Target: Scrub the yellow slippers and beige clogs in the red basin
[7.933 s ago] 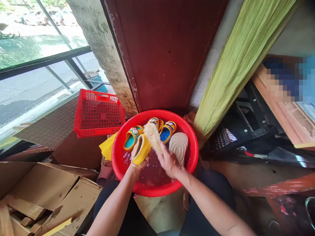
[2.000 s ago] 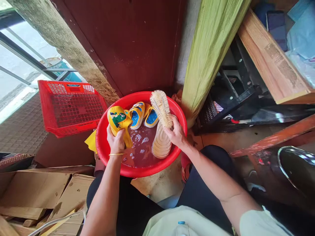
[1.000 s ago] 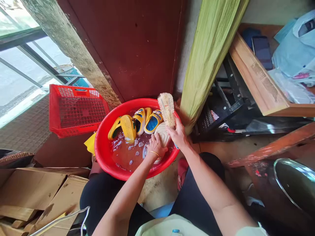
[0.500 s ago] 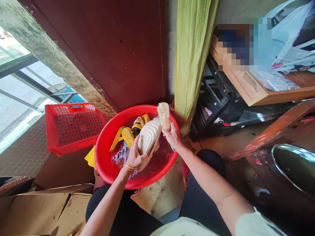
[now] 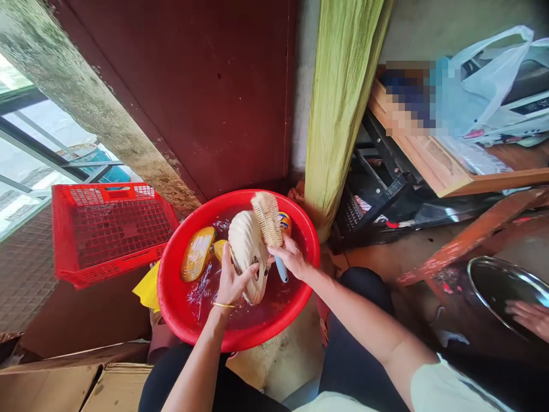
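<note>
My left hand (image 5: 231, 280) grips a cream-white foam clog (image 5: 244, 240) by its lower part, holding it tilted over a red basin (image 5: 171, 309) of water. My right hand (image 5: 289, 257) is closed round a scrub brush (image 5: 268, 217) with pale bristles and a blue-grey handle. The brush is close against the clog's right side; whether the bristles touch it I cannot tell. In the water lie a yellow slipper (image 5: 198, 252) on the left and another yellow item (image 5: 285, 222) behind the brush, partly hidden.
A red plastic crate (image 5: 124, 229) stands left of the basin, above cardboard boxes (image 5: 47, 386). A yellow-green curtain (image 5: 343, 103) hangs behind. At right are a wooden tray (image 5: 472, 183) and a metal-rimmed pot (image 5: 489, 292), with another person's hand (image 5: 532, 317) over it.
The clog has turned from its ridged sole to show its side with holes. The brush has shifted slightly left and down. Another person's hand has appeared at the pot. The yellow footwear has moved.
</note>
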Demonstrator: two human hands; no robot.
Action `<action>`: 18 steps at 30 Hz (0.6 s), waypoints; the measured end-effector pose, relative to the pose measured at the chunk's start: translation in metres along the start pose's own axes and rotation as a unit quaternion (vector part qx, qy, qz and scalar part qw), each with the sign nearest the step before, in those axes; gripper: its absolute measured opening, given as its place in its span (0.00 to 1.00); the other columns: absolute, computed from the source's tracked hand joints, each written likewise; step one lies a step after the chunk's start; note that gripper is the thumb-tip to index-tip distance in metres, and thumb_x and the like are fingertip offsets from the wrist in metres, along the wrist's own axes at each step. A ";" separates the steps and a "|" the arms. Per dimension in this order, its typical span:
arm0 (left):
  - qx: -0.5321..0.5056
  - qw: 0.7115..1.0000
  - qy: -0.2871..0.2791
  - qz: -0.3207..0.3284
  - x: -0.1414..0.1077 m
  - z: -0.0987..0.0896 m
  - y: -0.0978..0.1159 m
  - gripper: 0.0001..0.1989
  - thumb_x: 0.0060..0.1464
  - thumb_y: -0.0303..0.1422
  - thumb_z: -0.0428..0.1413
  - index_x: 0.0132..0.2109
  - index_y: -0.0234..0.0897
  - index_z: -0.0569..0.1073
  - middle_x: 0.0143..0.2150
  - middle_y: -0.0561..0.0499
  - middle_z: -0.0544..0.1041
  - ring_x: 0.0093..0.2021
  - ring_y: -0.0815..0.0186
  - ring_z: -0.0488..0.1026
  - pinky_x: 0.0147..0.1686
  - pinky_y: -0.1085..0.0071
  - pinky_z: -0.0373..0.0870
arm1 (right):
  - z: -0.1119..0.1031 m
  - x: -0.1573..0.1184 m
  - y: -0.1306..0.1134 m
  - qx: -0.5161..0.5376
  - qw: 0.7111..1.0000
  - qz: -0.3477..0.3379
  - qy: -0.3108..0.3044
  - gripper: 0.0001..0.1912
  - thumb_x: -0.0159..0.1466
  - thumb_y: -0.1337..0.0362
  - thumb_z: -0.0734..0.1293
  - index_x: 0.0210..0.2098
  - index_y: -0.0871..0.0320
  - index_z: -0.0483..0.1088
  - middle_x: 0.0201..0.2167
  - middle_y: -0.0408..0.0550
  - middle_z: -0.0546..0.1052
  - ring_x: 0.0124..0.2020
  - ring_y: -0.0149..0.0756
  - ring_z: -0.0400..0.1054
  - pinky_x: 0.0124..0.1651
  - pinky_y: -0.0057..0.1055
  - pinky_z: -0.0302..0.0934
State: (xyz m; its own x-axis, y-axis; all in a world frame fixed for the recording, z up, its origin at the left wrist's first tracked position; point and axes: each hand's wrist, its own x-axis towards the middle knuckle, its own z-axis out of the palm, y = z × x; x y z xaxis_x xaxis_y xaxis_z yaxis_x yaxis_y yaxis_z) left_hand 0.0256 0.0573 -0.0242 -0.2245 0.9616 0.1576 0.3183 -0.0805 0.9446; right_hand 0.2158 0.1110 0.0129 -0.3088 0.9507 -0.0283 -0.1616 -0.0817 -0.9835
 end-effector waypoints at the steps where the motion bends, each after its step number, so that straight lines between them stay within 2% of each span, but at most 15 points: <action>1: 0.002 1.000 0.007 0.006 0.001 0.001 0.002 0.55 0.50 0.47 0.67 0.75 0.39 0.47 0.74 0.36 0.56 0.74 0.47 0.52 0.72 0.52 0.49 | 0.003 -0.002 -0.001 -0.010 1.000 -0.006 -0.019 0.19 0.60 0.55 0.71 0.48 0.52 0.71 0.40 0.43 0.76 0.37 0.36 0.72 0.37 0.35 0.77; 5: -0.028 0.999 0.020 0.006 0.004 -0.001 0.009 0.53 0.48 0.46 0.68 0.74 0.39 0.52 0.72 0.37 0.61 0.74 0.48 0.53 0.71 0.53 0.51 | 0.010 -0.009 -0.006 -0.022 0.998 -0.017 -0.054 0.19 0.59 0.56 0.71 0.49 0.53 0.71 0.37 0.42 0.75 0.34 0.34 0.70 0.37 0.33 0.75; 9: -0.151 0.985 0.004 -0.080 0.003 -0.004 0.013 0.47 0.49 0.46 0.68 0.71 0.39 0.60 0.66 0.39 0.70 0.68 0.46 0.65 0.65 0.53 0.64 | 0.007 -0.007 -0.007 -0.002 0.997 -0.006 -0.074 0.21 0.60 0.54 0.70 0.51 0.53 0.71 0.41 0.44 0.76 0.34 0.35 0.70 0.34 0.33 0.75; 11: -0.209 0.970 0.004 -0.127 0.003 -0.004 0.014 0.44 0.48 0.46 0.68 0.68 0.38 0.64 0.63 0.39 0.73 0.63 0.46 0.71 0.61 0.53 0.70 | 0.004 -0.004 -0.003 -0.024 0.999 -0.010 -0.044 0.24 0.60 0.55 0.70 0.54 0.52 0.69 0.43 0.46 0.77 0.36 0.36 0.71 0.32 0.32 0.74; 13: -0.244 0.957 0.007 -0.157 0.003 -0.004 0.013 0.42 0.47 0.46 0.69 0.66 0.36 0.68 0.61 0.39 0.76 0.60 0.46 0.74 0.58 0.54 0.72 | 0.001 -0.002 0.004 -0.066 0.998 -0.021 0.013 0.27 0.59 0.57 0.70 0.57 0.52 0.67 0.45 0.47 0.77 0.38 0.38 0.72 0.33 0.32 0.74; 15: -0.261 0.950 0.010 -0.169 0.003 -0.003 0.011 0.41 0.45 0.45 0.70 0.64 0.36 0.70 0.60 0.40 0.77 0.59 0.46 0.75 0.58 0.54 0.73 | -0.002 -0.001 0.010 -0.102 0.993 -0.031 0.059 0.30 0.59 0.59 0.70 0.60 0.52 0.65 0.47 0.48 0.77 0.41 0.40 0.73 0.38 0.36 0.75; 18: -0.274 0.943 0.011 -0.190 0.004 -0.003 0.004 0.42 0.42 0.46 0.71 0.62 0.35 0.72 0.58 0.40 0.78 0.59 0.45 0.75 0.59 0.53 0.72 | -0.004 0.000 0.014 -0.120 0.988 -0.049 0.088 0.32 0.59 0.61 0.69 0.63 0.53 0.62 0.51 0.51 0.77 0.49 0.45 0.73 0.49 0.43 0.73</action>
State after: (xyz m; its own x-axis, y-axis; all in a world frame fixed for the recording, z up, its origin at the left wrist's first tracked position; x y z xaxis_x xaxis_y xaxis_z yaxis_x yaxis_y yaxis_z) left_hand 0.0227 0.0597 -0.0192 -0.2479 0.9431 -0.2217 -0.3120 0.1389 0.9399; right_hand 0.2174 0.1109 -0.0014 -0.1315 0.9896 0.0590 0.0517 0.0663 -0.9965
